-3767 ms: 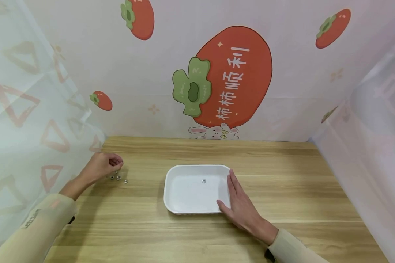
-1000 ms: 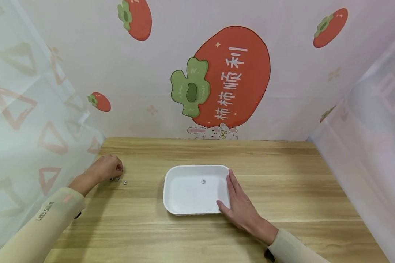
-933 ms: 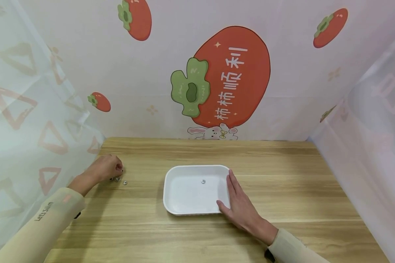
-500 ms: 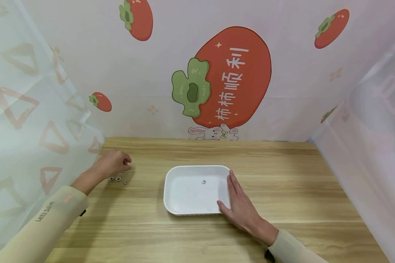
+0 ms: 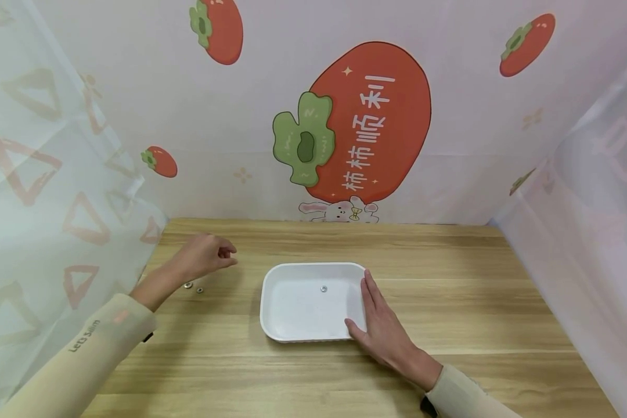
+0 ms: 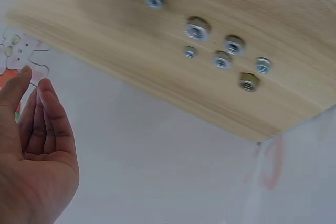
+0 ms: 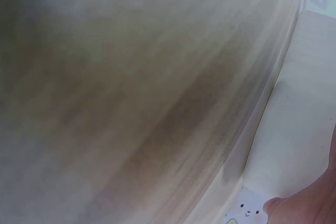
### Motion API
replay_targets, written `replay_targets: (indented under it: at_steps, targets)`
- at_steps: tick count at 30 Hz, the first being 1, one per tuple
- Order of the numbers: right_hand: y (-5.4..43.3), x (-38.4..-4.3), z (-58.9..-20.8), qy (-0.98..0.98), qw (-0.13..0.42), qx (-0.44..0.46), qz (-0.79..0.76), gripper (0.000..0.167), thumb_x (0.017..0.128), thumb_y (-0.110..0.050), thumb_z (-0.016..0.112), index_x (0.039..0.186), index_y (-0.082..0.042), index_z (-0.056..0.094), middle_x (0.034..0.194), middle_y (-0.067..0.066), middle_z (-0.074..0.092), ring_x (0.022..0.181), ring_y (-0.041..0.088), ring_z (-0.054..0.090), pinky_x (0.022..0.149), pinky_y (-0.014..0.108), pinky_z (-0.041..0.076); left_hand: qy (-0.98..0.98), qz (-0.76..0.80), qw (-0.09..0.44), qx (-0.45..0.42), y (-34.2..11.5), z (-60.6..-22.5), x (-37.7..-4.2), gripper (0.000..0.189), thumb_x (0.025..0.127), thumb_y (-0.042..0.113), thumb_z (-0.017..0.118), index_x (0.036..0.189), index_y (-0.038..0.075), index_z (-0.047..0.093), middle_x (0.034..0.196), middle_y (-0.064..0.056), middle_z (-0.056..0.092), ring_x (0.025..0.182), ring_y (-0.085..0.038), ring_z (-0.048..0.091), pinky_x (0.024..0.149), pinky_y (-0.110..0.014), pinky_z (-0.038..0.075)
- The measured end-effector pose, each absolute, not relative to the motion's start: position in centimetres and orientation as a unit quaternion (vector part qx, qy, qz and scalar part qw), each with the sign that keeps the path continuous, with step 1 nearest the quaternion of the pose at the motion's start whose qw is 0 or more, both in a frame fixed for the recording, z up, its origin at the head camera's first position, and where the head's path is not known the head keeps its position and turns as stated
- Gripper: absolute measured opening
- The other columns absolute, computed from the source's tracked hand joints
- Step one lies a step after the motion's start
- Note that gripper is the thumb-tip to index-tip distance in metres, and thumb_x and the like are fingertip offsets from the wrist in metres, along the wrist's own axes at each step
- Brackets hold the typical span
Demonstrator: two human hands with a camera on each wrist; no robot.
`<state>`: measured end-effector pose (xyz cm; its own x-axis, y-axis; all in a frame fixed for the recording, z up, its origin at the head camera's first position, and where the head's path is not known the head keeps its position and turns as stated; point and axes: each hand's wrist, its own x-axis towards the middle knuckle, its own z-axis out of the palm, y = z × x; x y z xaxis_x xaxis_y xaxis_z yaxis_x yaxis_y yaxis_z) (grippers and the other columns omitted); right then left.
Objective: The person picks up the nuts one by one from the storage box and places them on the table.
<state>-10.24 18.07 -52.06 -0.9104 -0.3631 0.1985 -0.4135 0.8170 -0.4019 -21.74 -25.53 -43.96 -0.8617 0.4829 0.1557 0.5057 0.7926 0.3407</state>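
Observation:
My left hand (image 5: 206,256) hovers over the table left of a white tray (image 5: 287,313). Its fingers are loosely bent, with a gap between thumb and fingertips; no object shows between them in the left wrist view. Behind it lie several metal nuts of mixed sizes, including a large silver nut (image 6: 197,30) and a yellowish nut (image 6: 249,82). In the head view the forearm hides most of them, but a small nut (image 5: 200,290) shows. One nut (image 5: 323,288) sits inside the tray. My right hand (image 5: 384,334) rests along the tray's right end, fingers straight, thumb over the near rim.
The wooden table (image 5: 449,278) meets a white back sheet (image 5: 465,145) printed with persimmons. More white sheeting (image 5: 47,174) hangs on the left, and another white sheet (image 5: 601,232) hangs on the right.
My left hand has lifted from the group of nuts and moved right toward the tray, its thumb and fingers now apart. The right hand and the tray have stayed in place.

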Motion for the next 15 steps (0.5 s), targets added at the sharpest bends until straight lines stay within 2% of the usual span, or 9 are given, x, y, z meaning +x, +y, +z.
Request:
replay_targets:
  at_steps: [15]
  targets:
    - [18.1,-10.3,-52.1,-0.952,0.056,0.202,0.223,0.099,0.099,-0.046,0.067,0.165,0.007,0.015,0.177,0.019,0.008,0.159,0.036,0.025,0.120,0.053,0.038,-0.913,-0.240,0.061,-0.324,-19.6,-42.9,-21.6,0.016,0.083,0.010,0.090,0.094,0.001,0.081,0.080,-0.001,0.076,0.070,-0.007,0.068,0.066,-0.029,0.060]
